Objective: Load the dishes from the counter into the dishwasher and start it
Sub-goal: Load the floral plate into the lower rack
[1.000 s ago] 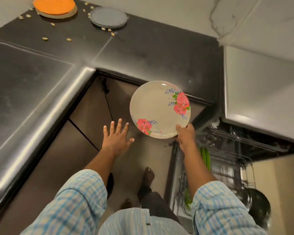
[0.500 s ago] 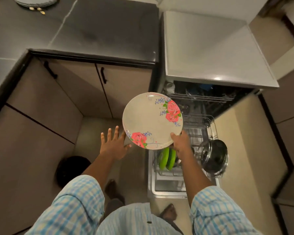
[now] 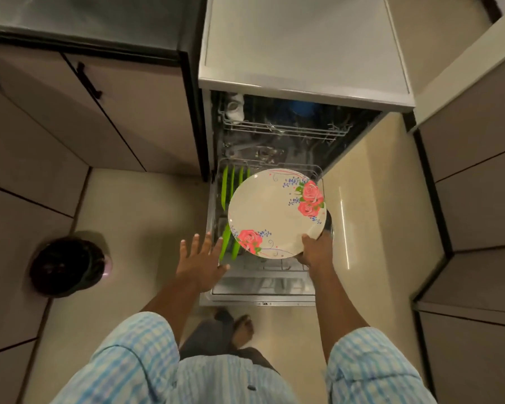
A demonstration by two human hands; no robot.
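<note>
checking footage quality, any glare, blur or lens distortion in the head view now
Head view: bright glare streak on the glossy beige surface right of the floral plate; dishwasher interior dim and murky; cabinet lines lean from the wide lens; foot blurred.

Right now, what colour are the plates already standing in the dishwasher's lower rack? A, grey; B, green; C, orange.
B: green plates stand on edge in the lower rack, partly behind the floral plate that the right hand holds.

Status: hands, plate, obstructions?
Right hand grips floral plate by its rim, over the lower rack. Left hand open, empty. Green plates already racked at left.
</note>
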